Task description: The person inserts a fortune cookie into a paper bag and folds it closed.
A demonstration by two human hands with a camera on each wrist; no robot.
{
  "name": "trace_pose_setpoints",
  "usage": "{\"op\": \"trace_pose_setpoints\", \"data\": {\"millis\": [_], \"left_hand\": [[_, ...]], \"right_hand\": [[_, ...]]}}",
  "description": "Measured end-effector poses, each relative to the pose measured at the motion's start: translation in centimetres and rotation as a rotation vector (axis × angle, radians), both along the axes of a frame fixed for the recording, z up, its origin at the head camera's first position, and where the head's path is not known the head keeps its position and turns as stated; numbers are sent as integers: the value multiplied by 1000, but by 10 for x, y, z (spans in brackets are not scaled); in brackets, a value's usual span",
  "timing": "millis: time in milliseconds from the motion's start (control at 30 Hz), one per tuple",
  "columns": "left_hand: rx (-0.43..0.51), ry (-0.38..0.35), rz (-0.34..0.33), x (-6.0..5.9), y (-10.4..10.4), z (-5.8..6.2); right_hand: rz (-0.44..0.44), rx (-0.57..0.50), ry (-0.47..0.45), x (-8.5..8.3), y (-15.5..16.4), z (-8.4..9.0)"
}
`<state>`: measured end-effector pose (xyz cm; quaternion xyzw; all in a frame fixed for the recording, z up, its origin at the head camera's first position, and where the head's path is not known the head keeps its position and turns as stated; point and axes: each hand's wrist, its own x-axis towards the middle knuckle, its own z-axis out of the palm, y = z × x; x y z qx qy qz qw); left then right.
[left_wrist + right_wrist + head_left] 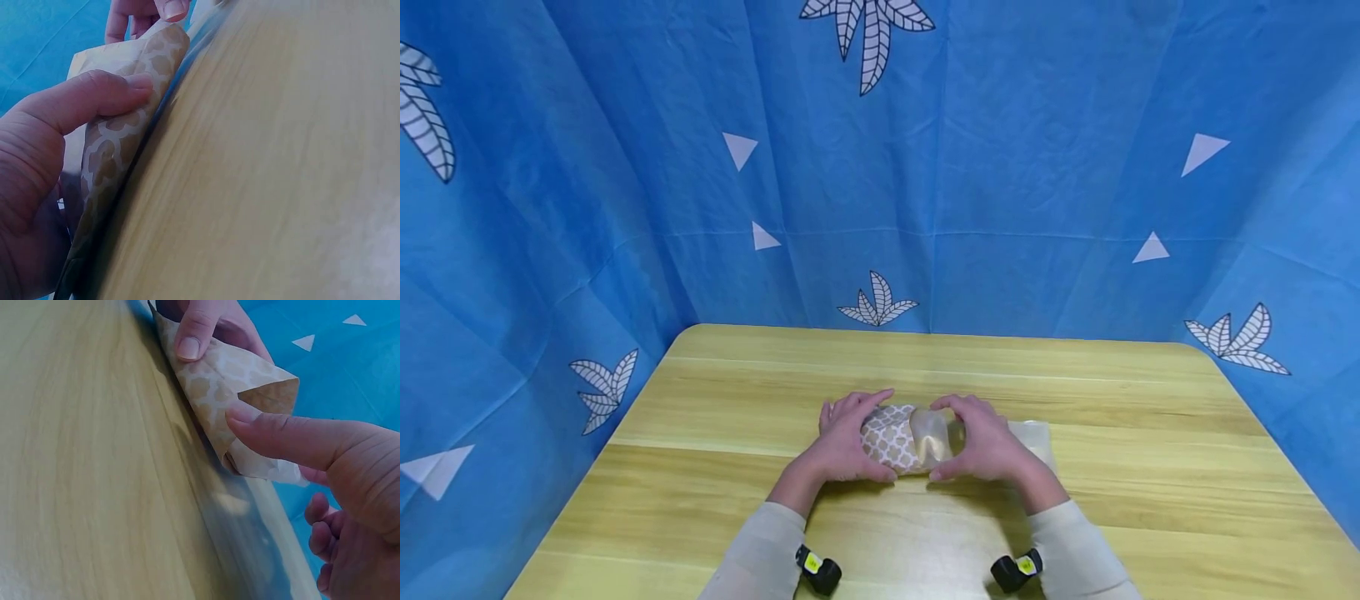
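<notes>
The work item is a soft brown paper packet printed with a white lattice pattern [891,439]. It lies low over the table, between the two hands. At its right end I see a shiny, translucent section with a yellowish tint [929,427]; I cannot tell what is inside. The right wrist view shows a plain brown paper flap [272,395] at this end.

Governing relation: the packet's long axis runs roughly left to right, from one palm toward the other. Neither hand is nearer, as both are in contact; the left covers more of the patterned paper.

Left hand [848,440]: grip closed around the packet's left end, thumb along the near side, fingers along the far side. Right hand [988,442]: grip pinching the right end, thumb on the near side, index finger at the far side (the remaining fingers are curled, as the right wrist view confirms).

Beside the right hand, a flat, translucent plastic sheet or bag [1036,437] rests on the light wood-grain table [1120,467], partly hidden by that hand. Farther out, I note pale sleeves [760,546], a black wrist camera [823,575] at each forearm, and a blue leaf-printed curtain [1022,167] behind.
</notes>
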<state>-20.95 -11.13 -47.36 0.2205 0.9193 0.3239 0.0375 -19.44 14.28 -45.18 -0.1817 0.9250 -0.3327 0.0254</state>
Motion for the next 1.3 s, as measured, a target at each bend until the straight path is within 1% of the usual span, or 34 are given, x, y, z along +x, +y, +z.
{"op": "trace_pose_setpoints", "data": {"millis": [100,333,433,633,800,1000,1167,1300], "left_hand": [[-6,3,1,0,0,0],[-8,4,7,0,-2,0],[-4,2,7,0,-2,2],[2,-5,3,1,-1,2],[-1,-4,9,1,1,1],[8,-2,1,2,2,1],[3,-1,-1,2,3,2],[-5,-1,7,2,3,2]], "right_hand": [[4,-4,7,1,0,-1],[14,-133,-1,6,16,2],[28,-146,12,7,24,2],[66,-111,19,8,30,0],[88,-86,41,7,28,0],[111,-54,74,5,22,-1],[134,-53,62,5,17,1],[121,-59,52,4,15,1]]}}
